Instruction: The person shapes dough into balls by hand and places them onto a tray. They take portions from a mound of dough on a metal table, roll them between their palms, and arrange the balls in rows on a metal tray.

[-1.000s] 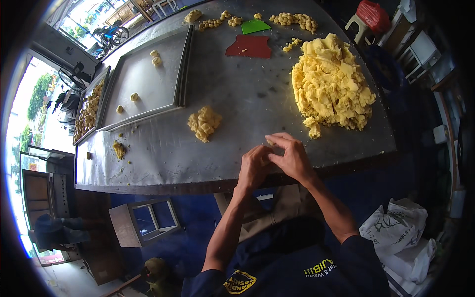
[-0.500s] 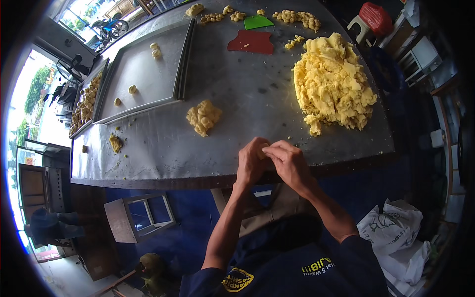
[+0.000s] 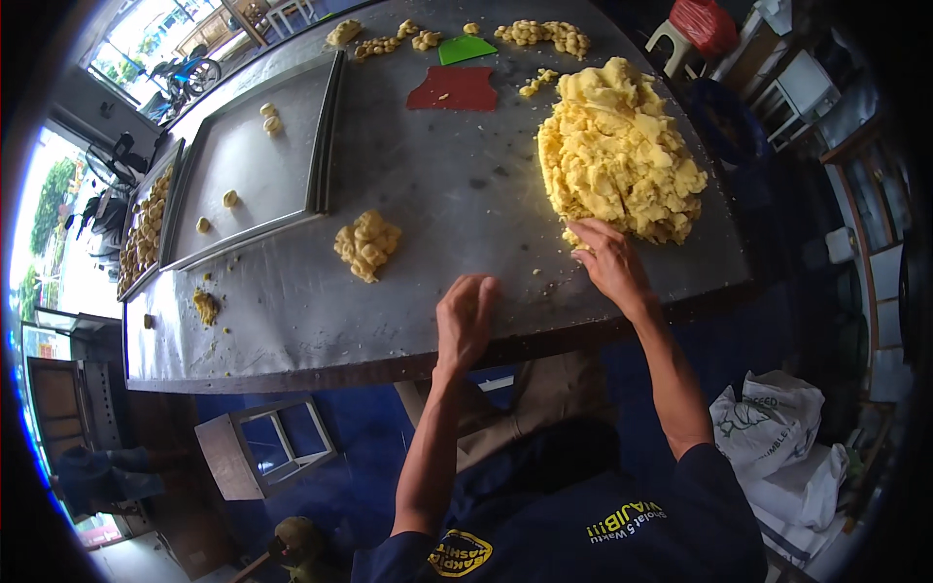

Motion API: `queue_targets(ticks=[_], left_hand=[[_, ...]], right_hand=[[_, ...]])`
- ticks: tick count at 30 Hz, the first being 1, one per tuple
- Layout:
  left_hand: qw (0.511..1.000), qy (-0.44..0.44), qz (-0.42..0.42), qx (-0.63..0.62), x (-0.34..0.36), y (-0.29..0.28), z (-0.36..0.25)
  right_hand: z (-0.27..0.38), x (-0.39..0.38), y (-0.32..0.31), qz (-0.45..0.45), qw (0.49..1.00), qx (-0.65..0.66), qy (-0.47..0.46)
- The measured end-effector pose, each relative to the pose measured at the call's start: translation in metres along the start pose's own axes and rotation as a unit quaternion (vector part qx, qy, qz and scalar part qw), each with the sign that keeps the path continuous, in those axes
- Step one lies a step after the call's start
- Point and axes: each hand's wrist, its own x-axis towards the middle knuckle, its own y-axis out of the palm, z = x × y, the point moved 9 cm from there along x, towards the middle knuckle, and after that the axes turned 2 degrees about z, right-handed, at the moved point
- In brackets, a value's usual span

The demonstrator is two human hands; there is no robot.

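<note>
in the head view, the right hand (image 3: 612,262) reaches the near lower edge of the big crumbly yellow mass (image 3: 622,146) on the right of the metal surface (image 3: 437,199), fingertips against it; whether they pinch any, i cannot tell. the left hand (image 3: 465,316) is loosely curled near the front edge, its palm hidden, so i cannot tell if it holds anything. a pale dough clump (image 3: 367,246) lies left of both hands, near a shallow tray (image 3: 258,160) bearing four small dough balls (image 3: 230,198).
</note>
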Motion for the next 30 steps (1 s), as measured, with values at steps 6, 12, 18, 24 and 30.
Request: queue_targets(ticks=[6,12,18,24,30], left_hand=[[0.985,-0.062,0.03,-0.159,-0.007,-0.006,0.021],[0.983,-0.095,0.104,-0.117,-0.016,-0.011,0.032],[0.989,0.093,0.093,0.072,-0.005,0.001,-0.01],[0.961,0.062,0.051,0.265,0.004,-0.015,-0.017],[0.946,0.112,-0.02,0.303,-0.004,-0.027,-0.019]], right_hand=[[0.014,-0.033,0.001,-0.073,0.996,0.043,-0.003],[0.01,-0.04,-0.009,-0.022,0.997,0.07,0.028],[0.028,-0.002,0.019,0.054,0.997,0.033,-0.043],[0.062,-0.033,0.031,0.052,0.986,0.034,-0.152],[0.007,-0.036,0.019,0.019,0.995,0.015,-0.093]])
